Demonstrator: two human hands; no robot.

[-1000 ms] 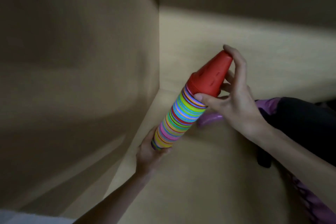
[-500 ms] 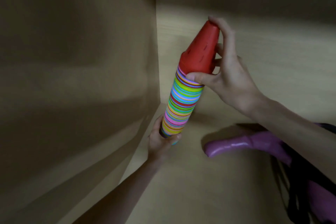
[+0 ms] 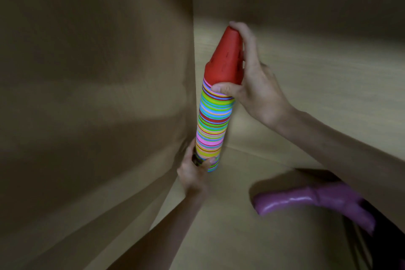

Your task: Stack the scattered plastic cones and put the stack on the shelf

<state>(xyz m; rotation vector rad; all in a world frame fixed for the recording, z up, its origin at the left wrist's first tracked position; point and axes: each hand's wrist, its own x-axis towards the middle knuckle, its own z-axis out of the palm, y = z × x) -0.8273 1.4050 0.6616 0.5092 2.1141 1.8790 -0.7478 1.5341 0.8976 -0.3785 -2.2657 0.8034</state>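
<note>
Head camera view, looking down into a corner of a pale wooden shelf compartment (image 3: 306,94), dimly lit. I hold a tall stack of nested plastic cones (image 3: 213,123), banded in many bright colours and capped by a red cone (image 3: 225,59). The stack stands nearly upright, leaning slightly right at the top, close against the brown side panel (image 3: 98,94) on the left.

My left hand (image 3: 194,174) grips the bottom of the stack, thumb across the lowest rims. My right hand (image 3: 252,81) grasps the red cone, thumb along its lower edge, fingers reaching up behind to its tip.

Stacking looks finished; I judge this to be the placing step. I cannot tell whether the base already touches the shelf board. Next I need to settle the base flat in the corner, check the stack stands on its own, then loosen both hands without tipping it.

Compared with a second ago, the stack is raised from a strong lean to almost vertical and sits nearer the side panel. A glossy purple plastic object (image 3: 306,201), lying at lower right, now shows more fully below my right forearm.
</note>
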